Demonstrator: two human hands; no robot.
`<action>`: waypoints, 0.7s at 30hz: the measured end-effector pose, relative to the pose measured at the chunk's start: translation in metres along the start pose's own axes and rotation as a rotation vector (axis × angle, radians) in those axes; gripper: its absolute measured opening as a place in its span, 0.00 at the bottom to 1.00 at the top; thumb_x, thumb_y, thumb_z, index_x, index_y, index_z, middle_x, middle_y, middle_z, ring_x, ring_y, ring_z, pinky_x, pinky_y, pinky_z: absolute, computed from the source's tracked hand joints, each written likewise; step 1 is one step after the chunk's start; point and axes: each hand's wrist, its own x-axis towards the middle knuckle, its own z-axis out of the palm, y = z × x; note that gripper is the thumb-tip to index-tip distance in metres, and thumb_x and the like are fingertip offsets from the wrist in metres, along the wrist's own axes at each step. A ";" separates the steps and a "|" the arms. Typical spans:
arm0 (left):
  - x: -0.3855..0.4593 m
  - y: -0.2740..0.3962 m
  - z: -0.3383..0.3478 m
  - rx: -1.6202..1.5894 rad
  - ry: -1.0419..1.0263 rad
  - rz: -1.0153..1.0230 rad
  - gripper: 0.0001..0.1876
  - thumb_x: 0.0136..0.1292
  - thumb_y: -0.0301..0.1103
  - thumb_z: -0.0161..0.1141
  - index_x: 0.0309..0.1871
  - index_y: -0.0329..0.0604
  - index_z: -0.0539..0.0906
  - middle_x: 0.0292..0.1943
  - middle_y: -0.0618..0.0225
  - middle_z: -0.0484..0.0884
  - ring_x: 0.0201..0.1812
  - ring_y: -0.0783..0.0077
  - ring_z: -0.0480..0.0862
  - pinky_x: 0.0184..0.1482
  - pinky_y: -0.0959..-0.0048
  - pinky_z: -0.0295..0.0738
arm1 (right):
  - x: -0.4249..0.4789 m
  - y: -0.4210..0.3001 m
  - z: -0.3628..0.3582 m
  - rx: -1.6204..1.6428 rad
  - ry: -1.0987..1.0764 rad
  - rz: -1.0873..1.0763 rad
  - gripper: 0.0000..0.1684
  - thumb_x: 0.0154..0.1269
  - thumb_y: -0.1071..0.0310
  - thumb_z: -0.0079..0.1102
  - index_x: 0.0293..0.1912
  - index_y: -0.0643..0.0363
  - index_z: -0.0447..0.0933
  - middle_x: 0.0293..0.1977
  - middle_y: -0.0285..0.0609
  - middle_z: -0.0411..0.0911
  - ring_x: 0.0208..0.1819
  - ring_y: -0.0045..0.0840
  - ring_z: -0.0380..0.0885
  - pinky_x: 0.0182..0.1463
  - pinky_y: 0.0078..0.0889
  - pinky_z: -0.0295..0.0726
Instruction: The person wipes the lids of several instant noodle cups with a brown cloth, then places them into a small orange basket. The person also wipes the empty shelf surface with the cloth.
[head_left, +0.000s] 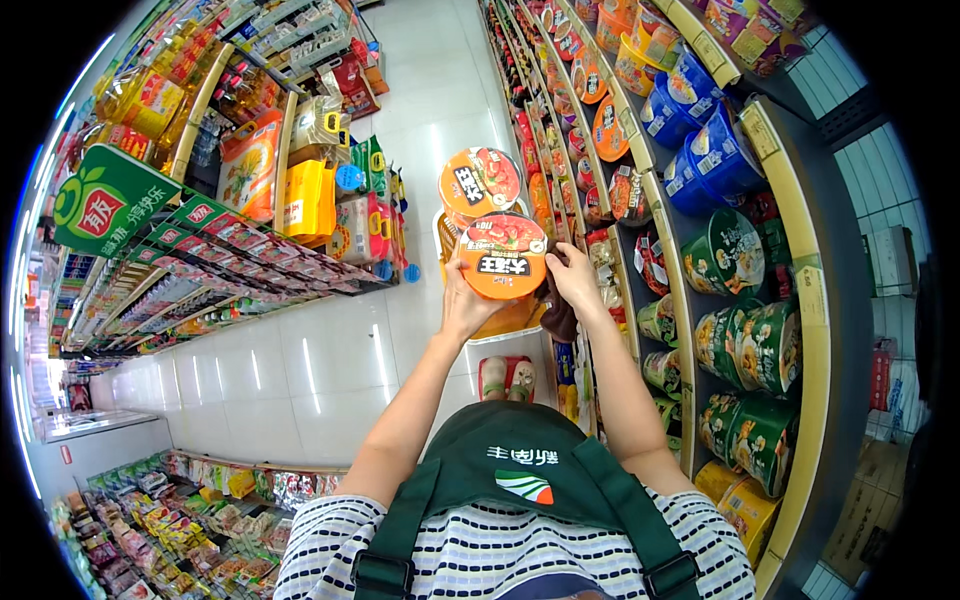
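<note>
My left hand (466, 306) grips an orange instant-noodle tub (504, 259) from its left and lower side, with the printed lid facing up at me. At the tub's right edge, my right hand (574, 276) holds a dark brown cloth (559, 311), which hangs down below my fingers. The cloth appears to touch the tub's side. Just beyond stands a second orange noodle tub (480, 182), its lower part hidden behind the first. Underneath both is a yellow plastic basket (506, 324), mostly covered by the tubs and my hands.
Close on my right, a shelf unit (679, 300) carries blue noodle tubs (694, 154), green noodle tubs (750, 345) and orange noodle tubs (611, 127). Across the tiled floor (322, 367), another shelf holds oil bottles (146, 101) and bagged goods (307, 199). Snack packets (202, 540) hang behind left.
</note>
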 end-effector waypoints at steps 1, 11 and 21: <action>-0.002 0.000 0.002 0.022 -0.011 -0.014 0.49 0.34 0.41 0.85 0.51 0.40 0.56 0.52 0.50 0.72 0.53 0.51 0.78 0.54 0.61 0.75 | 0.004 0.013 0.006 -0.054 0.007 -0.017 0.23 0.67 0.60 0.56 0.57 0.64 0.74 0.52 0.56 0.79 0.54 0.46 0.78 0.57 0.41 0.74; -0.007 -0.005 0.002 0.025 -0.052 0.032 0.55 0.32 0.46 0.85 0.59 0.41 0.56 0.67 0.40 0.51 0.74 0.37 0.47 0.72 0.49 0.55 | 0.009 0.031 0.010 -0.104 0.011 0.012 0.26 0.71 0.57 0.53 0.61 0.63 0.71 0.56 0.56 0.76 0.58 0.46 0.75 0.61 0.41 0.72; 0.055 0.084 -0.040 -0.049 -0.028 0.155 0.37 0.58 0.44 0.70 0.66 0.37 0.65 0.71 0.46 0.54 0.73 0.47 0.56 0.71 0.56 0.58 | -0.030 -0.071 -0.041 0.335 0.109 -0.268 0.25 0.74 0.62 0.52 0.62 0.70 0.70 0.59 0.49 0.75 0.61 0.30 0.73 0.64 0.28 0.69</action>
